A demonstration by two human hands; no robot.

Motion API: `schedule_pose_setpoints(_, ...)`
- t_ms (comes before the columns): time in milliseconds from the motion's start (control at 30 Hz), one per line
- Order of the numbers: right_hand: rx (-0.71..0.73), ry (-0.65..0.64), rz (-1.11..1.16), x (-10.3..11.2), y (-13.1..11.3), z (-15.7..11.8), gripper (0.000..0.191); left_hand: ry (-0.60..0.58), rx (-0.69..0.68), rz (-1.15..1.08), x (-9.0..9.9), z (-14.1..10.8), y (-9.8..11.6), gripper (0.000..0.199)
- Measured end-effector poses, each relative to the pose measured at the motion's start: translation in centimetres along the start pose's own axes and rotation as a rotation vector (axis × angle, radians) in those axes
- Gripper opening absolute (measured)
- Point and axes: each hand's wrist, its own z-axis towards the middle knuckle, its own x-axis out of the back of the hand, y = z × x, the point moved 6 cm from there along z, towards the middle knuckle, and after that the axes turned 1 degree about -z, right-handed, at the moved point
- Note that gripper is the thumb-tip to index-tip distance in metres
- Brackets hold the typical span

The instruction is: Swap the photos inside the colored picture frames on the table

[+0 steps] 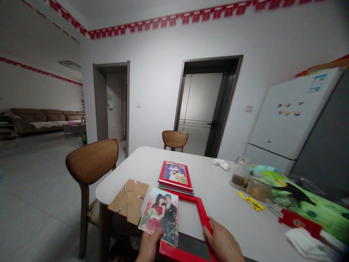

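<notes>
Between the thumb and fingers of my left hand (149, 243) is a printed photo (160, 216) of a couple, held by its lower edge and tilted up. My right hand (222, 240) grips the right side of an empty red picture frame (201, 214), whose far end rests on the table. The photo overlaps the left part of this frame. To the left lies a brown backing board (124, 198) with metal clips and a fold-out stand. Behind the photo, a red-framed picture (176, 176) lies on top of another flat item.
The white table (147, 156) has glass jars (238, 173), a yellow packet (253, 203), crumpled tissues (305, 243) and green packaging (313, 207) along its right side. A white tissue (220, 163) lies near the far edge. Wooden chairs (94, 160) stand at the left and far sides.
</notes>
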Motion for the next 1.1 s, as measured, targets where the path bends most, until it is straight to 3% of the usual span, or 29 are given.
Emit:
schedule_pose_setpoints(367, -0.019, -0.002, -0.056, 0.2, -0.2, -0.2, 0.037, 0.028, 0.006, 0.102, -0.5, -0.6, 0.3, 0.03)
schedule_pose_setpoints(533, 0.111, 0.169, -0.075, 1.4, -2.7, -0.2, 0.037, 0.056, -0.015, 0.283, 0.4, -0.3, -0.3, 0.033)
schedule_pose_setpoints(633, 0.21, 0.176, 0.137, 1.7, -5.3, -0.5, 0.039, 0.035, -0.035, 0.367, 0.3, -0.5, -0.1, 0.033)
schedule_pose_setpoints(867, 0.219, -0.092, 0.708, 0.0, -9.3, -1.1, 0.048, -0.053, -0.153, 0.511, -2.5, -0.8, 2.1, 0.029)
schedule_pose_setpoints(1000, 0.007, -0.265, 1.093, -0.2, -8.9, -1.2, 0.063, -0.272, -0.347, 0.645, -5.2, -1.0, 3.5, 0.029)
schedule_pose_setpoints(1100, -0.099, -0.304, 1.298, 1.1, -8.1, -1.6, 0.066, -0.468, -0.444, 0.734, -6.9, -1.8, 3.5, 0.041)
